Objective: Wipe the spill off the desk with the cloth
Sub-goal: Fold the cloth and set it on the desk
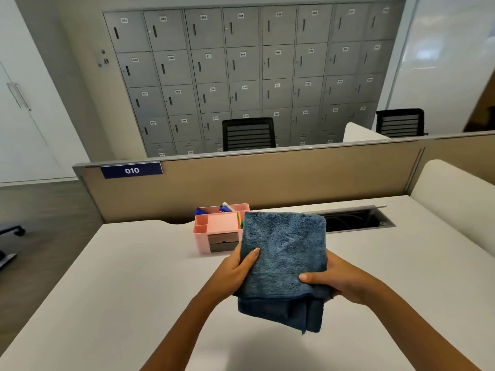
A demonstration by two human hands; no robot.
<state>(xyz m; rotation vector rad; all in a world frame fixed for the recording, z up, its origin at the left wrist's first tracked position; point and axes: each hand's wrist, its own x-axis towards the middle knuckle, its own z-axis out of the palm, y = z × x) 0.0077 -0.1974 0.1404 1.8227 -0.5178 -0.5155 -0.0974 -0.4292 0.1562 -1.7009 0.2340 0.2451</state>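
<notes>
A folded blue cloth (284,258) is held up above the white desk (128,277), in the middle of the head view. My left hand (235,274) grips its left edge, thumb on top. On the other side my right hand (337,282) holds the right edge, thumb pressed on the cloth's face. The lower folds hang loose below both hands. I see no spill on the visible desk surface; the cloth and my arms hide part of it.
A pink desk organiser (217,228) with pens stands just behind the cloth. An open cable tray (356,220) runs along the back right. A beige partition (267,178) closes off the far edge, with a white divider (455,199) at the right.
</notes>
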